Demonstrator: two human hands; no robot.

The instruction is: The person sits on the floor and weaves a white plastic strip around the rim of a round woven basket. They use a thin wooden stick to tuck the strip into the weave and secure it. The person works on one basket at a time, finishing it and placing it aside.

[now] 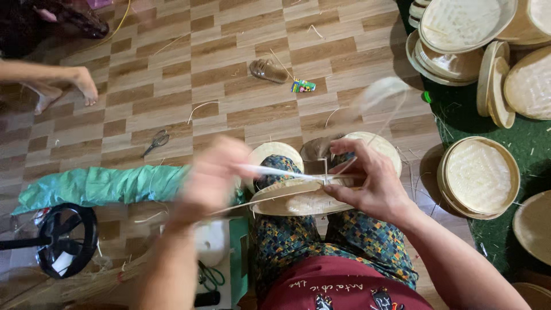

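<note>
The person sits on the wood-patterned floor (241,57) with a round woven bamboo lid (298,198) resting across the knees of the patterned trousers (367,241). The right hand (367,178) grips the lid's rim, fingers curled over the top edge and thumb toward the body, holding the piece steady. The left hand (215,175) is blurred in motion just left of the lid; it seems closed around a thin pale strip (275,171) that runs across to the rim, though the blur hides the exact grip. Two more round lids (275,152) lie on the floor just beyond the knees. Stacks of finished bamboo lids (465,28) sit on a green mat (516,143) to the right. Scissors (156,140) lie on the floor to the left, near a teal cloth (103,183), and another person's bare foot (83,83) shows at the far left.
</note>
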